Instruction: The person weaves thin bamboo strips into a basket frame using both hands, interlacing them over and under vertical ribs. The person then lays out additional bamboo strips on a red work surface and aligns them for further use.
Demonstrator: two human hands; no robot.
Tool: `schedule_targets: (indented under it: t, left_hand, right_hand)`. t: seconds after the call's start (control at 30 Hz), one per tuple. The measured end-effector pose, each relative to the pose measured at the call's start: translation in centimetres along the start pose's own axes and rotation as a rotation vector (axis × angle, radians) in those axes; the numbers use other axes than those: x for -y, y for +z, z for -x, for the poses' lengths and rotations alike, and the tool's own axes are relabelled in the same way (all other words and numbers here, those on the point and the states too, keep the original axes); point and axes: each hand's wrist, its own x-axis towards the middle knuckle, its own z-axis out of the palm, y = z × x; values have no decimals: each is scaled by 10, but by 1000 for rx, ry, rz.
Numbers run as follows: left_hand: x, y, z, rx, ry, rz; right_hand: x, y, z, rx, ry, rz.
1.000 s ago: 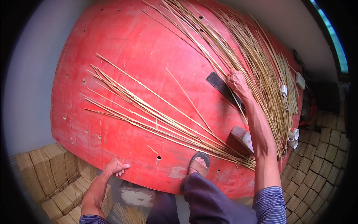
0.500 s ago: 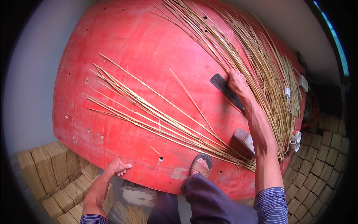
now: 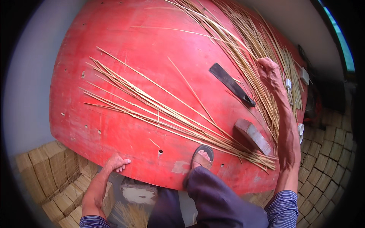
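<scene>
My right hand is closed on pale bamboo-like strips at the upper right, over a long bundle of strips. Left of it a dark flat metal bar lies on the red board, and below that sits a brick-like block. A looser fan of strips lies across the board's middle. My left hand rests on the board's lower left edge, fingers curled with nothing visible in them. My sandalled foot is on the board beside the fan's lower side.
Stacked cut bundles stand at lower left, more at right. A white power adapter with cord and white cups are at the board's right edge. A pale wall borders the left.
My right hand has moved right and up, away from the dark bar, with strips now trailing from it across the upper board. The view has shifted slightly; my left hand stays on the edge.
</scene>
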Motion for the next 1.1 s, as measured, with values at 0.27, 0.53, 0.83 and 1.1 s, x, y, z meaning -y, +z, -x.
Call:
schedule_targets:
  t: [0.27,0.53,0.83,1.1]
  left_hand:
    - [-10,0,3,-7,-9,-115]
    - [-14,2,9,-22,-1,-164]
    - [-5,3,0,-10,19,-126]
    - [-4,2,2,0,56,-117]
  right_hand:
    - [142,-40,101,28,-123,87]
    - [163,76,181,151,-98,101]
    - [98,48,218,295,30,160]
    - [174,35,209,396,109,289]
